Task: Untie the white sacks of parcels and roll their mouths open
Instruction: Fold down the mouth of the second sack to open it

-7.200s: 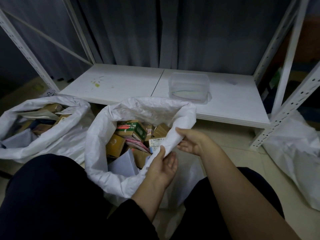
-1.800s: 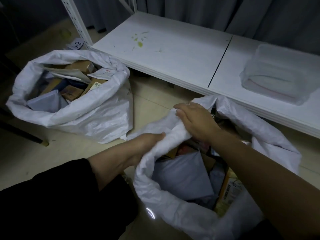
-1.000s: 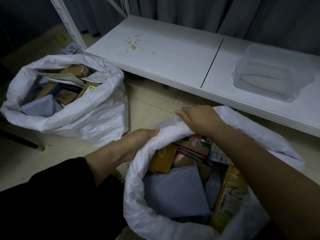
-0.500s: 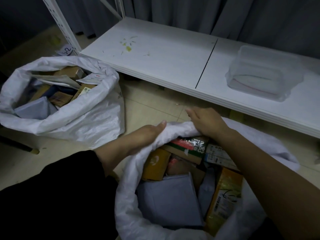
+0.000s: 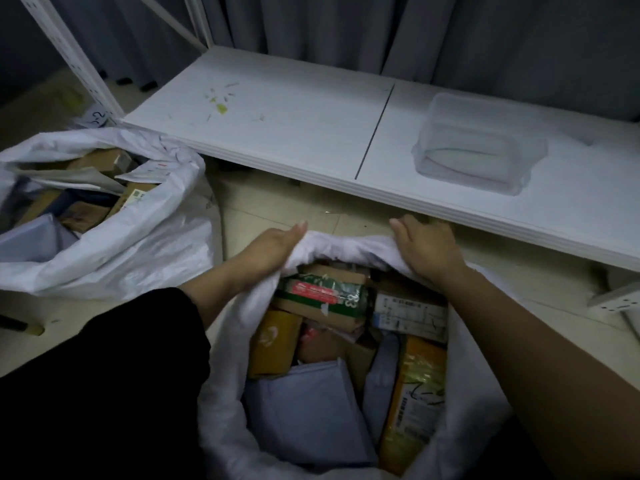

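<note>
Over the parcel (image 5: 322,296) marked 83, left hand (image 5: 273,247) and right hand (image 5: 429,251) grip the near sack (image 5: 221,420).

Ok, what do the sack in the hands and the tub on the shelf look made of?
The sack looks like woven plastic, matte white: it creases crisply and its rolled rim holds shape; the weave itself is too fine to confirm. The tub is probably frosted translucent plastic: the shelf shows dimly through its walls.
</note>
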